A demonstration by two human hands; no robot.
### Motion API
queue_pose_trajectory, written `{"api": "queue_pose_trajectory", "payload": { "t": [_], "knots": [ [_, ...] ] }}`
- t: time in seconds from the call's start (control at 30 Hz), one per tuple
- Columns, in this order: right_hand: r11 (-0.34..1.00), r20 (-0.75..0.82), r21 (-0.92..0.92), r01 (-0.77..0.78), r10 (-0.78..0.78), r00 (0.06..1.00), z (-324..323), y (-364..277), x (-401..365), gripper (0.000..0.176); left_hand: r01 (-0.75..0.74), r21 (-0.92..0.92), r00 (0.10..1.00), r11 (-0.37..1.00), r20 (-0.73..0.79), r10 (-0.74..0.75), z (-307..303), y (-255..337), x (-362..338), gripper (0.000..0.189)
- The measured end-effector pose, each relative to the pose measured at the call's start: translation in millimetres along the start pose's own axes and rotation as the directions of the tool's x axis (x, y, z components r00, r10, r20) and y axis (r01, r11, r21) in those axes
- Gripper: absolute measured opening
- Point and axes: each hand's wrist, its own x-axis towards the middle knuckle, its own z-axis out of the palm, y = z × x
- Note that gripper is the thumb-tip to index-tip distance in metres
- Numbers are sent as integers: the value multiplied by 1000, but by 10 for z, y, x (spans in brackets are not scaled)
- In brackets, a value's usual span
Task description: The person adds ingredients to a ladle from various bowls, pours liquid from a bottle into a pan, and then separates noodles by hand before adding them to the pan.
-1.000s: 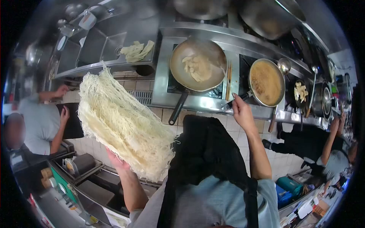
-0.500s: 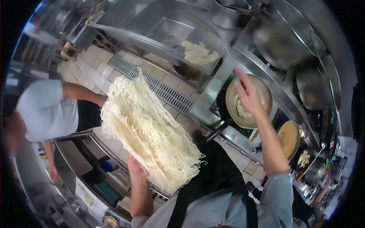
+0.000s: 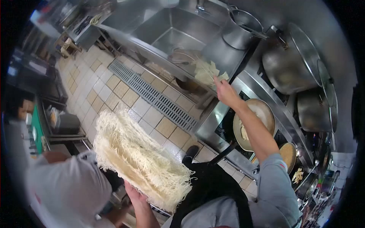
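My left hand (image 3: pixel 135 193) supports a big bundle of pale, thin noodle-like strands (image 3: pixel 140 159) from beneath, its fingers partly hidden by the bundle. My right hand (image 3: pixel 227 92) is closed round the thin handle of a long utensil; its blurred, rounded head (image 3: pixel 184 57) reaches over the sink edge. Right by this hand lie pale, flat, folded pieces (image 3: pixel 209 72) on the steel beside the sink. Below my right forearm a frying pan (image 3: pixel 266 110) rests on the stove, with a few pale pieces in it.
A steel sink (image 3: pixel 171 32) stands at the back, beside a tall pot (image 3: pixel 241 32). Large pots (image 3: pixel 287 62) line the stove's far side. A floor drain grate (image 3: pixel 152 95) crosses the tiles. Another person in a grey shirt (image 3: pixel 68 186) is close on my left.
My right hand has moved from over the frying pan up and left to the pale pieces by the sink. The noodle-like bundle has shifted down and slightly left in view. The other person is nearer.
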Motion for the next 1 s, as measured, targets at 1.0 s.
{"api": "queue_pose_trajectory", "payload": {
  "t": [1.0],
  "knots": [
    [627,-657,686,369,316,685,-2050,938,417,61,-170,455,938,874,-198,286,-202,12,-110,59]
  ]
}}
